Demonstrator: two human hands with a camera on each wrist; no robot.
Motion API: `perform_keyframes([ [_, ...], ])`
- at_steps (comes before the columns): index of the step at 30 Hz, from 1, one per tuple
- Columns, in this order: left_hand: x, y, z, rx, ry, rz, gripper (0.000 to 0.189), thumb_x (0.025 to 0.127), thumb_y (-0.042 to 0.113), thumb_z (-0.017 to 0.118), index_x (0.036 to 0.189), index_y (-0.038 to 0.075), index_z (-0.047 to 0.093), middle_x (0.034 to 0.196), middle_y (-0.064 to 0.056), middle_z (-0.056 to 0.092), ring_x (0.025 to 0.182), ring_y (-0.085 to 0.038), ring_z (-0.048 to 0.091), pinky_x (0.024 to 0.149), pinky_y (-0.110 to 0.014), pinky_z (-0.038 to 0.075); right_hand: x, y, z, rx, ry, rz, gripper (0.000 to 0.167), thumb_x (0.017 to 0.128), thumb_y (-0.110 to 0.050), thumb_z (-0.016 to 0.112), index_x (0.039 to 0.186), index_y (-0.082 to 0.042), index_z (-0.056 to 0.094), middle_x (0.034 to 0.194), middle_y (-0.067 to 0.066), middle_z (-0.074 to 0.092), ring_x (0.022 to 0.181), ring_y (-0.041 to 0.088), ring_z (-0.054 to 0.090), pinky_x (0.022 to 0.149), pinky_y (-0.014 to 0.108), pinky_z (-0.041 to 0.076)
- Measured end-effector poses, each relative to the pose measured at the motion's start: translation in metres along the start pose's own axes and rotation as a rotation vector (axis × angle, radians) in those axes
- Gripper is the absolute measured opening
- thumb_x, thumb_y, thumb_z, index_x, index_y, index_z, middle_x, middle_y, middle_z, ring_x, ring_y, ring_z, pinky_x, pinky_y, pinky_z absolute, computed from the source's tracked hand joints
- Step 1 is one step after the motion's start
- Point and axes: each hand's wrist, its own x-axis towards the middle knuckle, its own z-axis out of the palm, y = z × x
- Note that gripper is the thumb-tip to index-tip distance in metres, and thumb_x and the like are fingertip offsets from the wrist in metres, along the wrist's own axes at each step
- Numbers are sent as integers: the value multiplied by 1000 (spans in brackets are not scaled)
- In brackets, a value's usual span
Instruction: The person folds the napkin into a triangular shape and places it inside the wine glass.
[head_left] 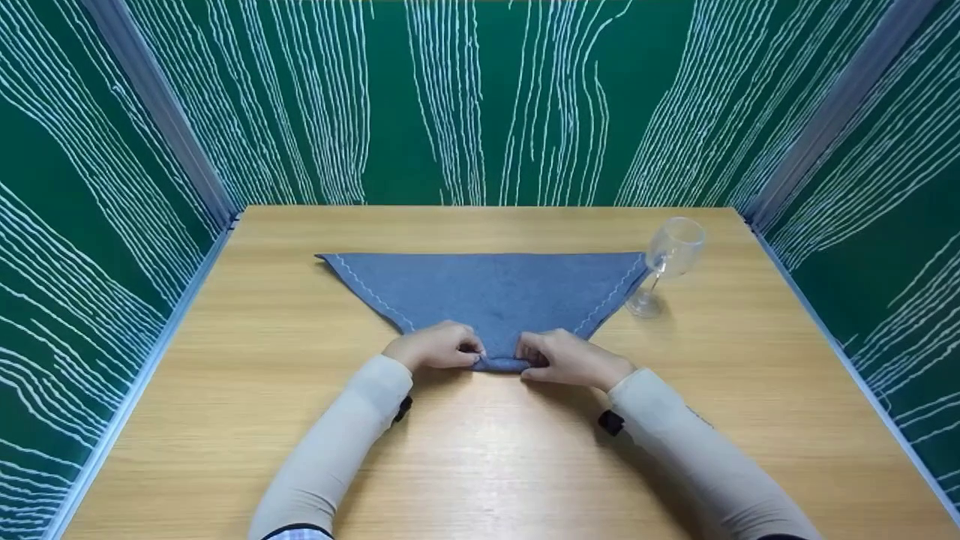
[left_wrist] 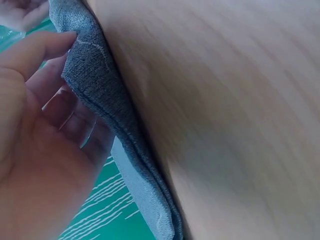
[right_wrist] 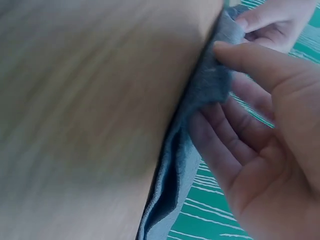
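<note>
Blue cloth [head_left: 487,296] lies on our wooden surface [head_left: 480,465], its long edge far and its folded narrow edge near. Our left hand [head_left: 441,345] pinches that fold's left end, our right hand [head_left: 571,358] its right end, each grip narrow on cloth. We see a clear stemmed glass [head_left: 677,251] upright beside the far right corner.

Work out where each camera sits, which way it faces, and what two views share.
Head: worn on the head, facing forward and down at the blue-grey cloth, wooden table and wine glass; the left hand, right hand and sleeves show.
Left wrist: on the left wrist, facing that hand, which grips the cloth; part of the right hand shows too.
Right wrist: on the right wrist, facing that hand's grip; part of the left hand shows too.
Shared: both wrist views show the cloth, table and both hands.
</note>
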Motion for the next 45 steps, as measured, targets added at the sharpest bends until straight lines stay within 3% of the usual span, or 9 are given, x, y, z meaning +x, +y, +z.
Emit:
perform_keyframes([
  [3, 0, -1, 1, -7, 5, -22, 20, 101, 15, 57, 109, 6, 74, 108, -7, 68, 101, -20, 62, 94, -35, 49, 1, 1, 3, -62, 31, -59, 26, 86, -18, 80, 100, -10, 60, 87, -1, 64, 76, 12, 60, 68, 31, 54],
  [6, -1, 0, 2, -21, 13, -35, 21, 101, 15, 58, 111, 6, 73, 111, -7, 69, 104, -21, 62, 96, -35, 48, 2, 0, 4, -116, 46, -86, 20, 89, -18, 78, 99, -12, 62, 88, 0, 65, 76, 12, 62, 67, 30, 55],
  [12, -2, 0, 4, -24, 24, -33, 23, 101, 17, 57, 115, 8, 72, 116, -8, 68, 108, -22, 62, 99, -36, 47, 5, 0, -1, -104, 41, -85, 9, 93, -16, 73, 96, -10, 67, 92, 2, 65, 82, 15, 65, 72, 30, 56],
  [19, -4, 0, 4, -102, 78, -19, 16, 98, 12, 59, 112, 9, 66, 102, -5, 67, 93, -19, 62, 86, -33, 51, 11, 4, -10, -35, -23, -36, 10, 97, -15, 67, 98, -6, 71, 96, 3, 64, 88, 18, 64, 79, 32, 56],
  [25, -3, 0, 4, -123, 79, -52, 14, 99, 12, 56, 111, 10, 63, 107, -7, 68, 97, -20, 63, 88, -36, 51, 17, 11, -13, -2, -79, 11, 14, 100, -15, 62, 100, -4, 71, 96, 4, 66, 90, 21, 64, 82, 38, 54],
  [31, 1, 0, 6, -94, 87, -53, 8, 104, 15, 52, 103, 10, 59, 94, -3, 64, 86, -17, 57, 80, -35, 49, 21, 18, -11, 105, -78, 97, 9, 100, -14, 61, 97, -6, 64, 87, -1, 63, 79, 13, 56, 73, 34, 49],
  [34, 3, 1, 7, -90, 101, -49, 7, 103, 13, 53, 99, 10, 58, 88, -1, 58, 81, -16, 53, 77, -34, 47, 23, 20, -9, 104, -52, 99, 8, 98, -13, 63, 94, -8, 59, 84, -2, 59, 76, 13, 52, 71, 33, 45],
  [39, 4, 1, 8, -46, 100, -75, 5, 101, 12, 55, 98, 9, 58, 91, 0, 50, 84, -16, 48, 78, -33, 44, 25, 23, -7, 60, -20, 91, 10, 96, -13, 66, 89, -8, 61, 83, -1, 60, 78, 16, 53, 75, 37, 46],
  [45, 4, 0, 8, -26, 96, -93, 5, 97, 11, 60, 101, 8, 60, 95, -2, 51, 87, -18, 48, 79, -34, 46, 25, 23, -6, 100, -30, 134, 10, 97, -15, 66, 89, -9, 62, 84, -2, 61, 78, 14, 54, 75, 36, 47],
])
